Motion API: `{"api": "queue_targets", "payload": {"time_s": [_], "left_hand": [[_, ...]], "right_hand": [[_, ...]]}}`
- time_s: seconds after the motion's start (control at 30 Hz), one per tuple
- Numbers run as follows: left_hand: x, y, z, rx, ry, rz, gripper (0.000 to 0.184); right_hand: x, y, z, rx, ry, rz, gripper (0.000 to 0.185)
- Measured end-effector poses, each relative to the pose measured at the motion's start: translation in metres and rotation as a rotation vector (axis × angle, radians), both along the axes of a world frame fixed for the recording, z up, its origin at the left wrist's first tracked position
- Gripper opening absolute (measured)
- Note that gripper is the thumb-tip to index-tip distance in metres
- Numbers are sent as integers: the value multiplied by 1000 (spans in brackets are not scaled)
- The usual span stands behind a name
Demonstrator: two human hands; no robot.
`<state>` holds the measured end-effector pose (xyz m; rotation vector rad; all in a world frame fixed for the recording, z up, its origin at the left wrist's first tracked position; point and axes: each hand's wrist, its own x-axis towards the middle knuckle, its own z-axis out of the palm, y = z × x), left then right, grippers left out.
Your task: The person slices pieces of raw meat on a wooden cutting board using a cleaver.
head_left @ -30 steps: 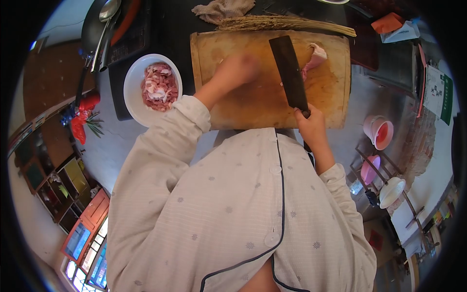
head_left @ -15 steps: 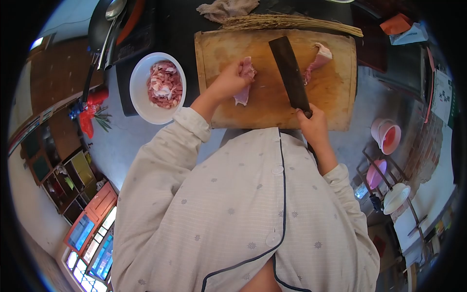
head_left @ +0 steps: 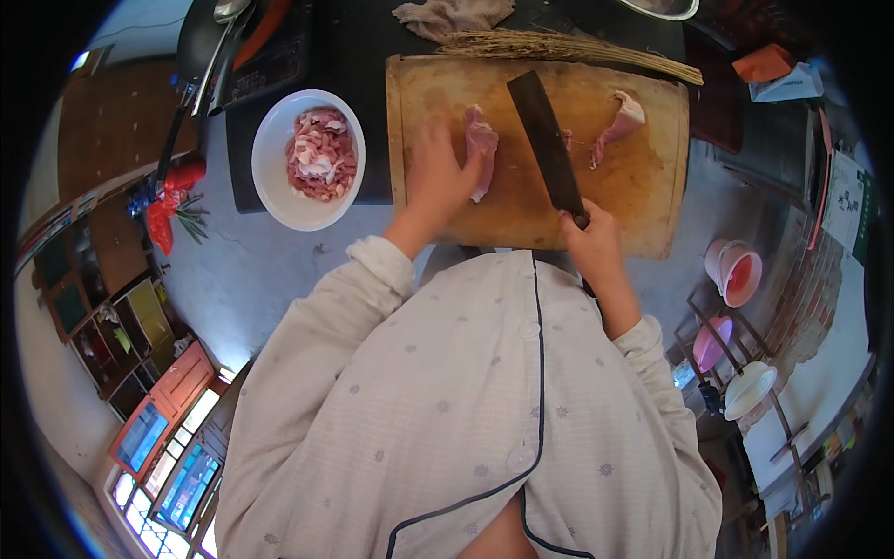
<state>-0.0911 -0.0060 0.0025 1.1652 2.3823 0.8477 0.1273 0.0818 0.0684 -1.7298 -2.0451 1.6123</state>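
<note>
Letting go, left hand [head_left: 440, 177] spreads wide! Meat strip [head_left: 481, 140] lies loose by its thumb, right hand [head_left: 597, 246] gripping the cleaver [head_left: 543, 140].

Far side: crumpled brown cloth [head_left: 454, 17] on dark countertop [head_left: 363, 56], bundle of dry straw [head_left: 568, 47] lying lengthwise just beside it. Far right: metal bowl [head_left: 687, 12] partly cut off, orange packet [head_left: 764, 62] touching white-blue packet [head_left: 787, 86]. Far left: dark pan [head_left: 197, 45], metal ladle [head_left: 231, 9] over it. Left: red plastic bag [head_left: 163, 212], green leaves [head_left: 193, 218] beside it. Right: pink bucket [head_left: 719, 261], pink basin [head_left: 712, 343], white basin [head_left: 751, 391], exposed brick wall [head_left: 812, 289]. Near left: shelving [head_left: 119, 326], window [head_left: 189, 486], orange-red shutter [head_left: 182, 379].
</note>
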Motion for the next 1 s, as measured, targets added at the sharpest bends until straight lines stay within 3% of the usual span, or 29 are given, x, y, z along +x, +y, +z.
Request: {"api": "queue_targets", "payload": {"time_s": [0.1,0.2,0.3,0.4,0.5,0.67,1.0], "left_hand": [[25,-15,14,-57,116,-241,52],[32,-20,11,-173,-77,-149,53],[30,-22,18,-103,-127,-104,47],[20,-19,27,12,117,-153,34],[7,-2,12,309,169,-230,24],[-3,4,-21,262,185,-213,22],[1,8,-15,279,97,-132,23]], "right_hand": [[-4,-3,1,-22,-8,-3,33],[-6,-2,1,27,-54,29,34],[-7,-2,-2,62,-65,62,34],[-8,-4,1,100,-30,79,34],[-10,-7,8,142,-46,134,34],[-14,-23,4,177,-64,204,36],[-54,-17,-4,349,-159,368,27]]}}
